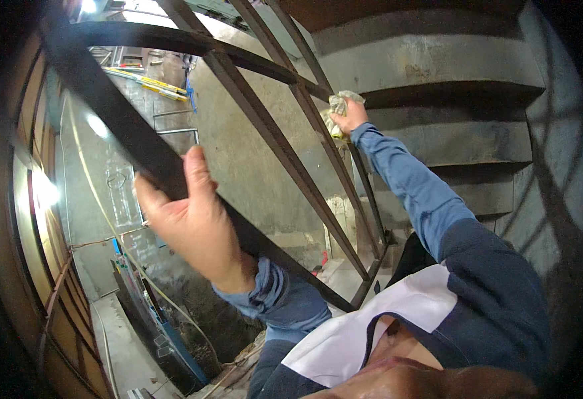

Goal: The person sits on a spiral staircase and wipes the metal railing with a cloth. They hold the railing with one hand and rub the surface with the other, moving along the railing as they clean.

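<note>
My left hand point(191, 214) is wrapped around a thick dark metal post point(121, 119) of a stair railing, thumb on the near side. Farther off, my right hand point(352, 117) grips a crumpled pale rag point(338, 110) with yellowish patches. The rag is against the railing where a slim baluster point(316, 117) and a dark crossbar point(256, 64) come close together. My right fingers are partly hidden by the cloth. Whether the rag wraps fully around the metal I cannot tell.
Concrete stair steps point(451, 132) rise at the right. Beyond the railing, a lower floor point(251, 164) holds yellow spirit levels point(146, 84) and long stacked bars point(166, 329). A pale hose or cable point(92, 174) hangs at the left, near a lit barred window point(42, 199).
</note>
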Tool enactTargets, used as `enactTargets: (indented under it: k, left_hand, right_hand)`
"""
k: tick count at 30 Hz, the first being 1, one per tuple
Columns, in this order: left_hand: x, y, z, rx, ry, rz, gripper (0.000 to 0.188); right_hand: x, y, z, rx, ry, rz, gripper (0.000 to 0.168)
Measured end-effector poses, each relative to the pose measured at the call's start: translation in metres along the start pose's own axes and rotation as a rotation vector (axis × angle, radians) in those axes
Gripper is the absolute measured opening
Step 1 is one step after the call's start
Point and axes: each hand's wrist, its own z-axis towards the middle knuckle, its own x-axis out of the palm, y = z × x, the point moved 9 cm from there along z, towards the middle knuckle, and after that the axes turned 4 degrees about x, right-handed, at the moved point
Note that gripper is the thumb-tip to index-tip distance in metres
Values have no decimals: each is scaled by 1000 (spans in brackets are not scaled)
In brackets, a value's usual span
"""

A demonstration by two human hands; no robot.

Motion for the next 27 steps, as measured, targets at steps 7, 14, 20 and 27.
enactTargets:
  k: [7,14,20,27]
  left_hand:
    - [-2,9,0,17,6,-66,29]
    - [-5,9,-1,43,-2,8,23]
    - [4,-2,0,91,-1,-1,26]
    - [-2,-2,-1,120,1,44,29]
  right_hand:
    - [44,-128,-96,205,-8,-144,69]
    - [67,-224,-148,431,426,-323,66]
    - [24,-78,-19,56,-66,-122,62]
    - [21,-30,-34,-16,-200,80,66]
